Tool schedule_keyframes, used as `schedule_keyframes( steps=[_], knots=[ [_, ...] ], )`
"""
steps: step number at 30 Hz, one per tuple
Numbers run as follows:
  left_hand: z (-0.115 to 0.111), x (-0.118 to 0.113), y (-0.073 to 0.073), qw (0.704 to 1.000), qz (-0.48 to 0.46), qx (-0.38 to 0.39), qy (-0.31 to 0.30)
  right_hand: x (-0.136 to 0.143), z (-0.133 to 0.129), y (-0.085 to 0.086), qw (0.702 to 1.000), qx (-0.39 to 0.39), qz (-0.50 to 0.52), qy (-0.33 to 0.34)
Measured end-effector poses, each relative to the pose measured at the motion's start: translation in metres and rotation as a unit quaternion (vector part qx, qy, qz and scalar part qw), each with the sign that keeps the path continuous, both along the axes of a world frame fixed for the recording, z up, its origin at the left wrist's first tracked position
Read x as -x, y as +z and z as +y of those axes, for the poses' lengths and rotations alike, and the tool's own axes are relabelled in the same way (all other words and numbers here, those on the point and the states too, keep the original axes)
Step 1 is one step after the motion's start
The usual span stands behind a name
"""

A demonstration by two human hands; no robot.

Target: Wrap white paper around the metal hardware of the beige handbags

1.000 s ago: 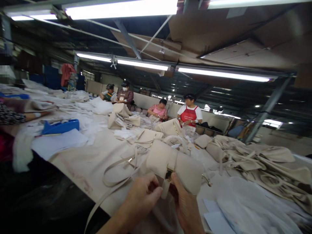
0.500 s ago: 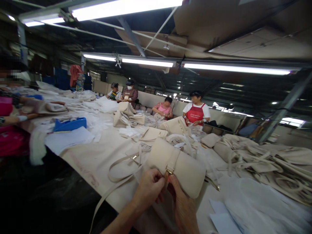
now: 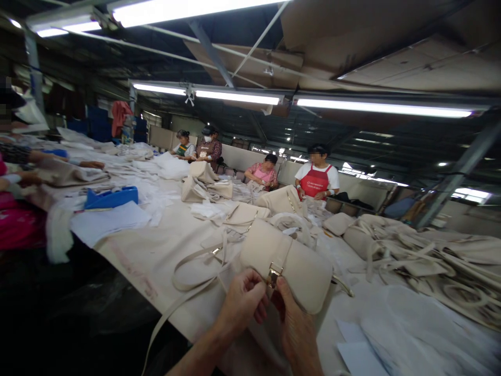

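A cream handbag (image 3: 303, 269) leans back on the table in front of me, its flap down and a narrow strap running to a gold clasp (image 3: 274, 274) at the flap's lower edge. My left hand (image 3: 243, 298) pinches at the left side of this clasp; its fingertips are partly hidden. On the other side, my right hand (image 3: 294, 316) has its thumb against the clasp, while its fingers curl out of sight under the flap. A long cream shoulder strap (image 3: 183, 271) loops left of the bag and hangs over the table edge.
Cream bags and straps (image 3: 422, 256) are heaped at the right, with more bags (image 3: 207, 183) beyond mine. White sheets (image 3: 111, 222) and a blue tape dispenser (image 3: 111, 197) lie left. Co-workers stand along the far side, one in a red apron (image 3: 315, 180); another person's hand (image 3: 92, 164) shows left.
The clasp's shiny metal front now shows below the strap, where a darker tab was between my fingers. My right thumb has shifted slightly up and right along the clasp.
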State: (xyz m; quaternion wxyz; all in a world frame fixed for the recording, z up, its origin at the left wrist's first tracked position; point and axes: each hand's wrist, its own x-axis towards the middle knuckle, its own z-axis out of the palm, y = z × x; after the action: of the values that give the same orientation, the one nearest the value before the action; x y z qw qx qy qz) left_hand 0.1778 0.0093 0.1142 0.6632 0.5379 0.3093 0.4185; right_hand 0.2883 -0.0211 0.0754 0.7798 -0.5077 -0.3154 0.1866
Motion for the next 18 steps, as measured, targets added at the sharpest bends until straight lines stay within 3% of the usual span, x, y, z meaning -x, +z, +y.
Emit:
schedule_keyframes(
  steps=[6, 11, 14, 18],
  knots=[
    [0.006, 0.001, 0.006, 0.998, 0.008, 0.053, -0.027, -0.002, 0.002, -0.006, 0.997, 0.064, 0.036, -0.004],
    [0.009, -0.009, -0.002, 0.997, 0.02, 0.054, 0.042, 0.0, -0.001, 0.005, 0.99, 0.134, 0.044, 0.002],
    [0.005, -0.011, -0.011, 0.997, 0.016, -0.019, 0.067, 0.004, -0.002, 0.015, 0.989, 0.124, 0.083, 0.003],
    [-0.004, 0.0, -0.021, 0.988, 0.022, -0.151, 0.033, 0.009, -0.001, 0.028, 0.982, 0.034, 0.184, 0.024]
  ],
)
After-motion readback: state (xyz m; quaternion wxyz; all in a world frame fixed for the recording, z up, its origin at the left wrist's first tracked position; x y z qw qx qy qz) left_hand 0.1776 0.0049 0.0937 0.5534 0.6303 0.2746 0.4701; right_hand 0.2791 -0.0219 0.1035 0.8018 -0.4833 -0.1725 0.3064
